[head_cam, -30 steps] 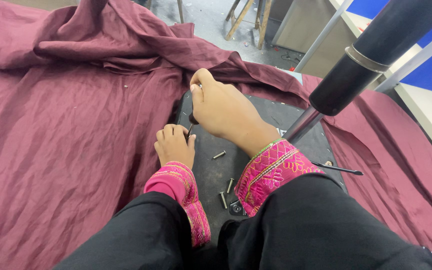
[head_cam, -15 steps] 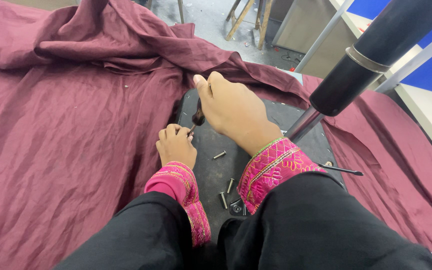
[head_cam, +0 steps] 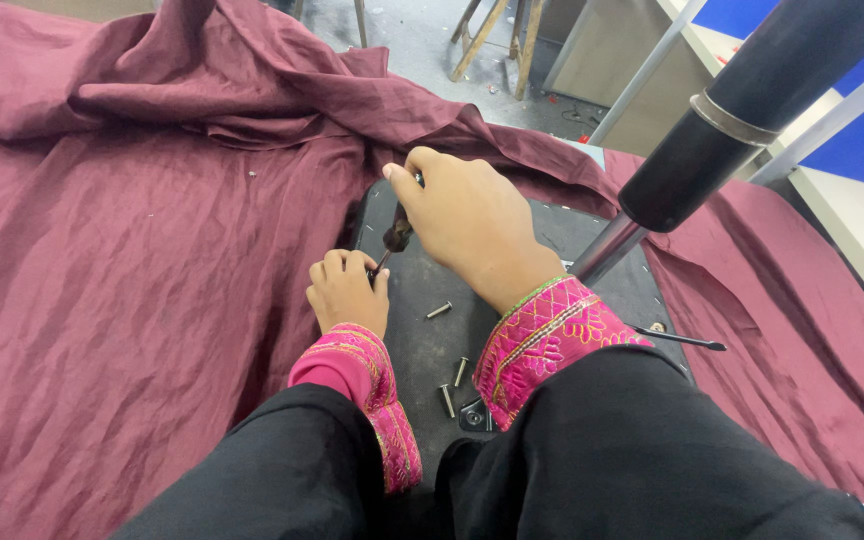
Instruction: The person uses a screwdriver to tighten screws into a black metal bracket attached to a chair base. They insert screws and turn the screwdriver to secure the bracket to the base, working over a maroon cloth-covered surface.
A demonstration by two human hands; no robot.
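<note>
My right hand grips the dark handle of a screwdriver, held upright over the left edge of a black board. The shaft of the screwdriver runs down into my left hand, whose fingers pinch around its tip close to the board's edge. What lies under the tip is hidden by those fingers. Both wrists wear pink embroidered cuffs under black sleeves.
Several loose screws lie on the board between my wrists. A chrome and black pole rises from the board at the right. A thin black rod lies beside my right cuff. Maroon cloth spreads all around. Wooden legs stand behind.
My right hand has lifted a little and turned, so the screwdriver handle now shows below the fist. My left hand stays at the tip.
</note>
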